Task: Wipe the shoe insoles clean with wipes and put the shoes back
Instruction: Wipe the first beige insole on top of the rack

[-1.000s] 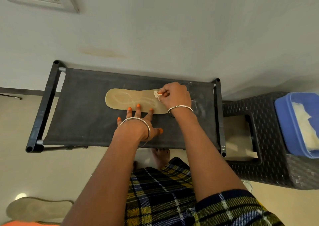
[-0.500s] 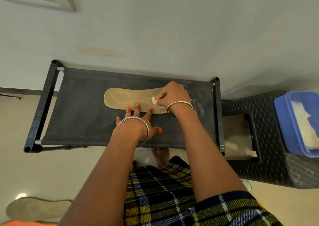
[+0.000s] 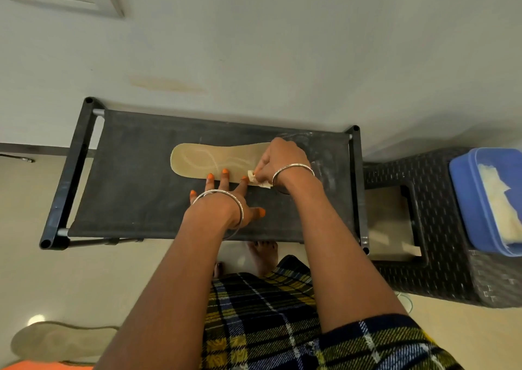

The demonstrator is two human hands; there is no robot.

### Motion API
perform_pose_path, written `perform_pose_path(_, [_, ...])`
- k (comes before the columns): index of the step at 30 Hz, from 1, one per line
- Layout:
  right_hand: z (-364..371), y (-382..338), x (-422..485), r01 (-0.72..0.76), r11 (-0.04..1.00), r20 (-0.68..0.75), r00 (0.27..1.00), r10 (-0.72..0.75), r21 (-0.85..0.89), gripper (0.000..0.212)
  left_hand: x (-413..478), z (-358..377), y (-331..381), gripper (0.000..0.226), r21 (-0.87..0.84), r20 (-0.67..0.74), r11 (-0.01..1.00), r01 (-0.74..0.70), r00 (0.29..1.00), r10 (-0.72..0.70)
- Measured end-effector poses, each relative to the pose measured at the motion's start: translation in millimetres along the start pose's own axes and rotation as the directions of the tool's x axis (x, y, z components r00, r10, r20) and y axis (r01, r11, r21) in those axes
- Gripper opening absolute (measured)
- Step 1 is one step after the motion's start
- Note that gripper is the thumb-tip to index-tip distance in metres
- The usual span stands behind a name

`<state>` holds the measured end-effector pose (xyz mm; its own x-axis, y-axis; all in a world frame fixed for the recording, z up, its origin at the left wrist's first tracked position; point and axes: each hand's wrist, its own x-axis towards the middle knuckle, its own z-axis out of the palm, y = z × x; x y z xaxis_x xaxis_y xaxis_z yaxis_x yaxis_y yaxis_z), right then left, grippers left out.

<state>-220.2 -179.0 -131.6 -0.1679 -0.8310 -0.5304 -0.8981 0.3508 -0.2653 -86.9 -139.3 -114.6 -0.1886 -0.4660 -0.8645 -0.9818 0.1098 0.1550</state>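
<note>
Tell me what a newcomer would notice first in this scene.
A tan insole lies in the middle of the black fabric rack, pinned at its near edge by the left hand, its orange-nailed fingers straight. The right hand pinches a small white wipe against the insole's right end. At far right, a blue tub sits on a dark woven stool.

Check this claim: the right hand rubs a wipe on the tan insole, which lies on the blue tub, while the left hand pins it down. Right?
No. The head view shows the tan insole lying on the black fabric rack, not the blue tub. The rest stands: the right hand rubs a wipe on it while the left hand pins it down.
</note>
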Motion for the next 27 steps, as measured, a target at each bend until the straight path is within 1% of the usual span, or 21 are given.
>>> perform_pose_path(1, [1.0, 0.3, -0.9, 0.008, 1.0, -0.033, 0.999, -0.007, 0.015, 0.021, 0.7, 0.2, 0.1, 0.086, 0.0, -0.002, 1.0, 0.0, 1.0, 0.0])
perform_pose_path(2, [1.2, 1.1, -2.3, 0.021, 0.998, -0.103, 0.995, -0.015, 0.058, 0.015, 1.2, 0.3, 0.0, 0.087, 0.001, -0.003, 1.0, -0.002, 1.0, 0.002])
perform_pose_path(4, [1.0, 3.3, -5.2, 0.056, 0.988, -0.273, 0.962, -0.015, 0.144, 0.007, 1.2, 0.3, 0.4, 0.087, 0.002, -0.005, 1.0, -0.004, 1.0, 0.004])
perform_pose_path(5, [0.2, 3.7, -6.8, 0.071, 0.984, -0.324, 0.946, -0.015, 0.162, 0.007, 0.9, 0.2, 0.4, 0.087, 0.002, -0.007, 1.0, -0.004, 1.0, 0.004])
perform_pose_path(6, [-0.5, 4.0, -6.7, 0.074, 0.983, -0.338, 0.941, -0.013, 0.169, 0.007, 0.5, 0.0, 0.4, 0.087, 0.004, -0.007, 1.0, -0.004, 1.0, 0.004])
perform_pose_path(8, [-2.0, 2.5, -3.8, 0.042, 0.986, -0.278, 0.96, 0.005, 0.162, 0.009, 0.6, -0.4, 0.5, 0.086, 0.002, -0.002, 1.0, -0.006, 1.0, 0.006])
perform_pose_path(11, [-0.2, -2.8, 0.2, -0.019, 0.999, -0.067, 0.997, 0.021, 0.036, 0.023, 1.1, 0.6, -0.1, 0.086, 0.0, 0.002, 1.0, -0.005, 1.0, 0.005])
perform_pose_path(12, [0.9, -3.3, 0.3, -0.018, 1.0, -0.024, 1.0, 0.018, -0.003, 0.027, 1.4, 0.8, -0.3, 0.086, 0.0, 0.001, 1.0, -0.005, 1.0, 0.005])
perform_pose_path(13, [2.0, -2.9, 0.1, -0.014, 1.0, -0.02, 1.0, 0.014, -0.014, 0.026, 2.0, 0.9, -0.3, 0.087, 0.0, -0.001, 1.0, -0.004, 1.0, 0.004])
perform_pose_path(14, [1.9, -2.0, -0.4, -0.01, 1.0, -0.055, 0.998, 0.011, 0.007, 0.021, 2.5, 0.9, -0.3, 0.087, 0.001, -0.004, 1.0, -0.004, 1.0, 0.004])
perform_pose_path(16, [0.0, 1.4, -2.3, 0.003, 0.996, -0.2, 0.98, 0.016, 0.094, 0.009, 2.5, -0.1, -1.1, 0.087, 0.003, -0.007, 1.0, -0.007, 1.0, 0.007])
perform_pose_path(17, [-1.0, 3.0, -3.2, 0.014, 0.992, -0.281, 0.959, 0.022, 0.126, 0.007, 2.4, -0.3, -1.1, 0.087, 0.004, -0.008, 1.0, -0.009, 1.0, 0.009])
perform_pose_path(18, [-1.9, 3.7, -4.4, 0.028, 0.989, -0.333, 0.943, 0.023, 0.147, 0.007, 2.1, -0.3, -1.0, 0.088, 0.004, -0.008, 1.0, -0.011, 1.0, 0.011])
perform_pose_path(20, [-1.8, 2.8, -4.4, 0.045, 0.985, -0.332, 0.943, 0.013, 0.167, 0.006, 1.9, -0.5, -0.8, 0.088, 0.004, -0.008, 1.0, -0.012, 1.0, 0.012])
perform_pose_path(22, [-1.0, 0.3, -5.5, 0.038, 0.986, -0.271, 0.962, 0.007, 0.16, 0.012, 1.4, -0.7, -0.5, 0.088, 0.003, -0.006, 1.0, -0.011, 1.0, 0.011])
perform_pose_path(23, [-0.2, -0.8, -5.5, 0.034, 0.989, -0.26, 0.965, 0.006, 0.146, 0.014, 1.3, -1.0, -0.2, 0.088, 0.006, -0.004, 1.0, -0.01, 1.0, 0.01])
perform_pose_path(25, [0.7, -1.5, -4.8, 0.047, 0.993, -0.286, 0.958, -0.015, 0.105, 0.011, 1.2, -1.1, 0.8, 0.088, 0.013, 0.0, 1.0, -0.008, 1.0, 0.008])
perform_pose_path(27, [-0.3, -2.1, -3.9, 0.059, 0.996, -0.249, 0.968, -0.039, 0.073, 0.012, 1.7, -0.5, 1.2, 0.088, 0.015, 0.0, 1.0, -0.007, 1.0, 0.007])
